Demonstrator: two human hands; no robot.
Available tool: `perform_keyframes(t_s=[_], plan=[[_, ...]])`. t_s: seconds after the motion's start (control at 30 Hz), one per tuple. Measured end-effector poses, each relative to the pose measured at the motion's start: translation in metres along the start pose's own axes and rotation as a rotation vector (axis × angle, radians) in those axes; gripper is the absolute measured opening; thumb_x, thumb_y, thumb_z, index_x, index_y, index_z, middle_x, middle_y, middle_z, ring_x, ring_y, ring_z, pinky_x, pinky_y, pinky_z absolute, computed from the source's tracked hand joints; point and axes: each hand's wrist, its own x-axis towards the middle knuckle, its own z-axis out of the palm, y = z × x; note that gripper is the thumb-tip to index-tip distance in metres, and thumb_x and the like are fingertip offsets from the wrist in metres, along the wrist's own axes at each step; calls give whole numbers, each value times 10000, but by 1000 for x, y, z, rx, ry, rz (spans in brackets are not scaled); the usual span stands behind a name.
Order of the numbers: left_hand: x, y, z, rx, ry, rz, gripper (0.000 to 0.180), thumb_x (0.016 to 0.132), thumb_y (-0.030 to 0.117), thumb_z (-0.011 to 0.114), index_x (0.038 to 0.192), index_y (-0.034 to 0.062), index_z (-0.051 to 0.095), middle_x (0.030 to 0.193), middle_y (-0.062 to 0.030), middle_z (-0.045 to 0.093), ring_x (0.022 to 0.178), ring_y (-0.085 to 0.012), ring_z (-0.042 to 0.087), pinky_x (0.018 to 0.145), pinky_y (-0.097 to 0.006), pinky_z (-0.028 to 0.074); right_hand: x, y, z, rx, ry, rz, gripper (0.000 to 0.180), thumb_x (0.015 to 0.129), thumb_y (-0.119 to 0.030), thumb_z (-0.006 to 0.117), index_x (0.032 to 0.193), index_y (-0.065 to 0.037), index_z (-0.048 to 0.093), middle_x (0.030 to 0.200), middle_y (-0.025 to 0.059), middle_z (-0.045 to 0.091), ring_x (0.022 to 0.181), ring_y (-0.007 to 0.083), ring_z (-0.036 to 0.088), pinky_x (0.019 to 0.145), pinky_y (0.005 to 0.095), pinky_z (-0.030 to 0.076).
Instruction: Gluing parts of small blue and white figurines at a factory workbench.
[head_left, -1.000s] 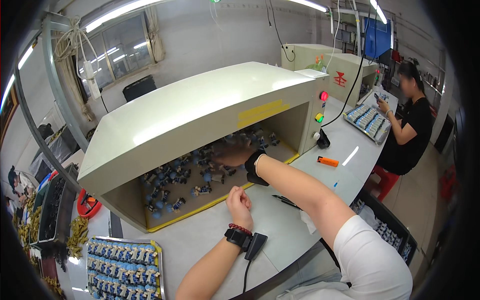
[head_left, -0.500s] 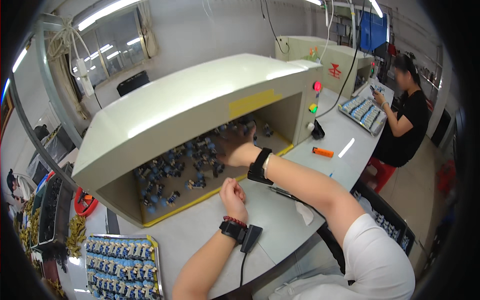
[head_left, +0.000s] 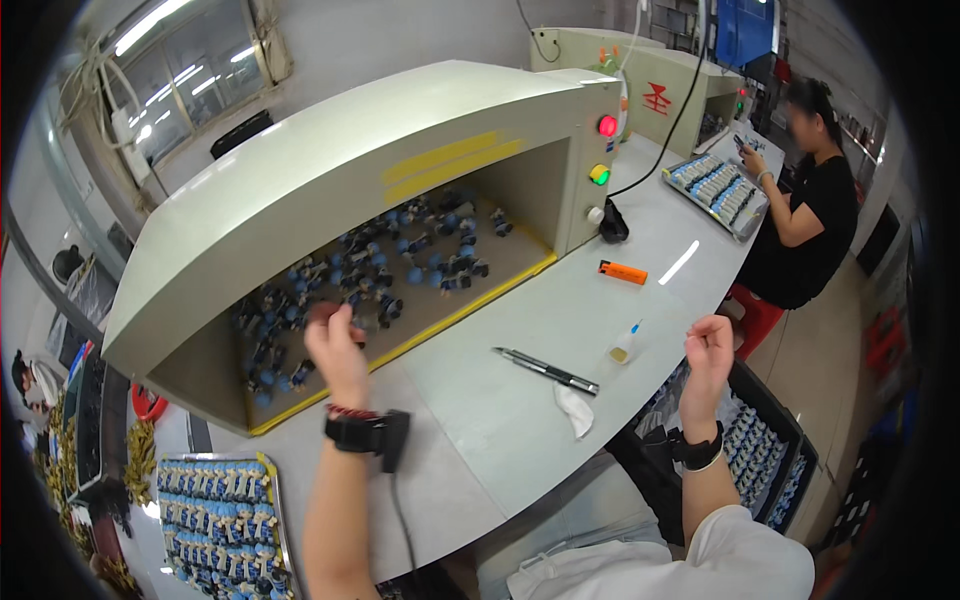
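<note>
Loose figurines (head_left: 463,270) in cabinet (head_left: 380,140), rows in tray (head_left: 282,515). Left grip (head_left: 340,350) unclear, right grip (head_left: 708,360) open.

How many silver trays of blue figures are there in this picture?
2: one tray at lower left, another tray beside the seated co-worker. More may be hidden.

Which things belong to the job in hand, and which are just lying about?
Likely the job:
small blue-headed figures near the left hand
long cream open-fronted box
rectangular metal tray

Apparently lying about:
slim orange object
black-and-silver pen-shaped tool
crumpled white tissue
</note>
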Motion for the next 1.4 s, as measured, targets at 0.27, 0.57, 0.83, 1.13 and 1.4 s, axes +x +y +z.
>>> perform_keyframes(t_s=[0.27,0.57,0.83,1.13,1.4], plan=[[25,-53,-69,1256,-475,134,602,700,279,526,1227,85,310,1220,-210,338,1165,-361,256,959,-403,199,9,35,7,-304,-381,154,570,628,-247,678,1096,-46,421,1000,65,471,890,152,439,694,261,381],[26,-29,-64,1260,-532,-21,512,734,138,512,1210,86,333,1195,-202,373,1099,-342,355,899,-405,286,9,50,25,-536,-497,-5,241,659,-269,661,816,-90,620,723,26,583,703,190,514,656,291,397],[159,-174,-191,1447,-551,55,494,772,232,505,1223,95,357,1206,-133,405,1054,-314,417,876,-398,332,9,48,21,-574,-473,-9,282,711,-346,574,830,-93,614,780,4,569,766,192,484,696,325,367],[199,-282,-372,1748,-395,131,501,783,271,490,1234,105,349,1217,-106,402,1057,-300,419,878,-393,336,7,46,18,-629,-466,29,206,703,-285,609,822,-118,621,813,-2,585,796,184,493,724,300,350],[115,-123,-233,2062,-156,226,508,794,306,476,1245,115,342,1227,-81,400,1059,-287,421,880,-389,339,6,46,19,-570,-459,-2,204,702,-282,606,806,-108,619,805,5,583,771,188,495,700,302,363]])
